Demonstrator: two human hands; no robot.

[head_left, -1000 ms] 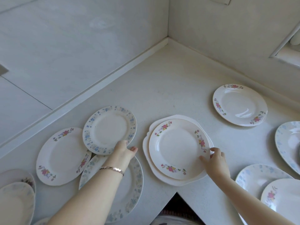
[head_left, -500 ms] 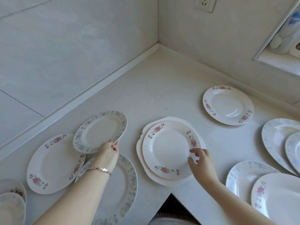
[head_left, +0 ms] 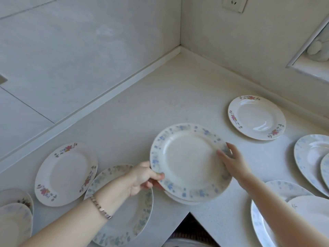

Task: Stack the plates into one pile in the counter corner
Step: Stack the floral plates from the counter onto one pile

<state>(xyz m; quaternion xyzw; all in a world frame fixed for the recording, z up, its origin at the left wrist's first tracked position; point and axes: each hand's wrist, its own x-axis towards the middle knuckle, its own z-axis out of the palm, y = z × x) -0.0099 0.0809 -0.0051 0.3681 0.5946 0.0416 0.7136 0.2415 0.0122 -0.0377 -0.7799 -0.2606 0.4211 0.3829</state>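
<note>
- Closest in, a leafy-rimmed plate (head_left: 135, 220) lies flat on the counter (head_left: 160, 104) under the left forearm, which has a bracelet (head_left: 100, 207) on the wrist.
- 2 overlapping plates (head_left: 16, 216) sit at the bottom left edge, and a bottom-right bunch (head_left: 263, 223) overlaps under the right forearm.
- The left hand (head_left: 142, 179) grips the near-left rim of a blue-rimmed plate (head_left: 188, 161), thumb on top and fingers curled underneath.
- The right hand (head_left: 233, 161) pinches the right rim of that same plate, thumb lying on the rim.
- That plate is mid-counter near the front edge, right over a white plate (head_left: 179, 199) whose edge peeks out below. Can't tell if they're touching.
- Off to the left, a flowered plate (head_left: 65, 173) lies flat just beside the leafy one.
- Further back on the right, a second flowered plate (head_left: 256, 116) sits alone, with 2 pale blue plates (head_left: 309, 157) overlapping at the right edge.
- The corner (head_left: 179, 49) is way back, well apart from the held plate, with a wall socket (head_left: 233, 3) above it.
</note>
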